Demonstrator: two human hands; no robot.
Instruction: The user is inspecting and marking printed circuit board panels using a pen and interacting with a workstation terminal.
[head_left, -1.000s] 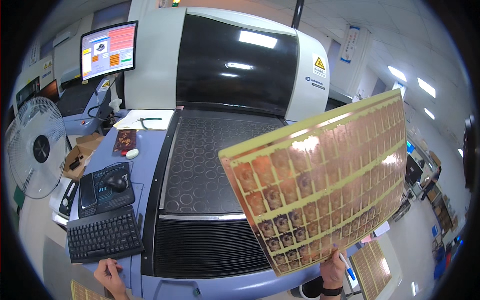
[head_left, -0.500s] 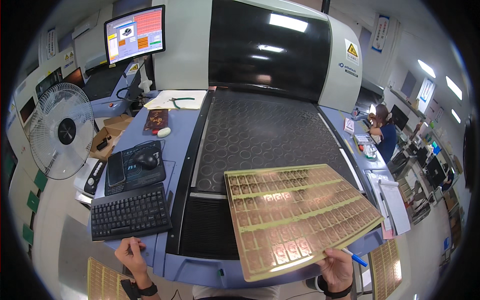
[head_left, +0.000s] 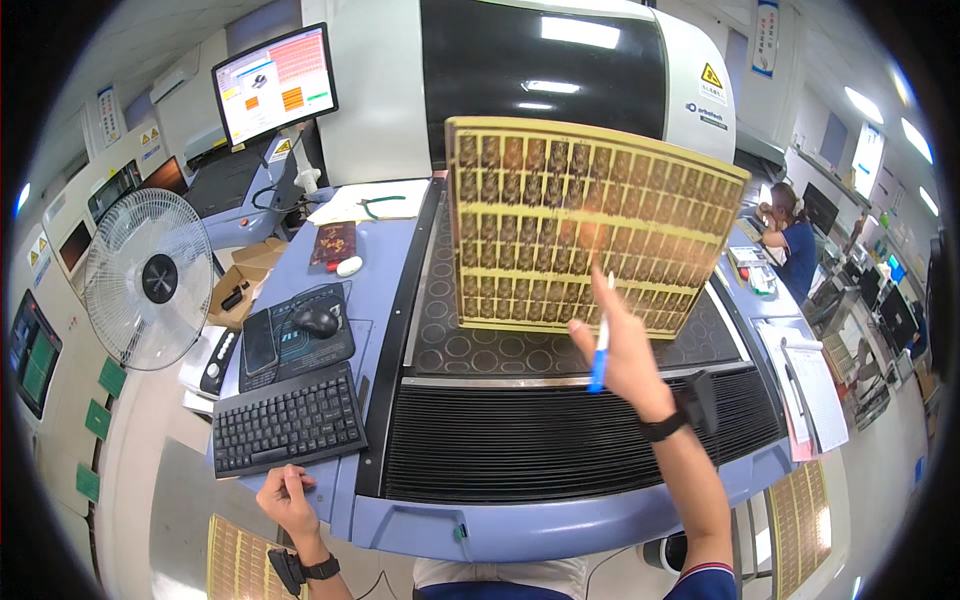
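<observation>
A large copper-coloured circuit-board panel [head_left: 590, 222] with a yellowish border is tilted up steeply over the front of the dark machine bed. In front of its lower part is my right hand [head_left: 625, 350], slightly blurred, with a blue-and-white pen [head_left: 599, 366] tucked in the fingers. Its fingertips overlap the panel, but I cannot tell whether they touch it. My left hand [head_left: 288, 497], loosely curled with nothing visible in it, rests by the front edge of the black keyboard [head_left: 290, 425]. The bed [head_left: 470, 345] has a pattern of round rings.
Left of the bed are a mouse [head_left: 317, 317], a phone [head_left: 260, 342], pliers [head_left: 381, 204] and a monitor [head_left: 275, 85]. A fan [head_left: 158, 278] stands further left. On the right lie a clipboard [head_left: 800, 375] and another panel [head_left: 800, 520]. A person [head_left: 795, 250] sits beyond.
The panel has gone forward from the near edge over the bed and tipped up steeply. My right hand has moved forward and inward with the pen. My left hand stays by the keyboard.
</observation>
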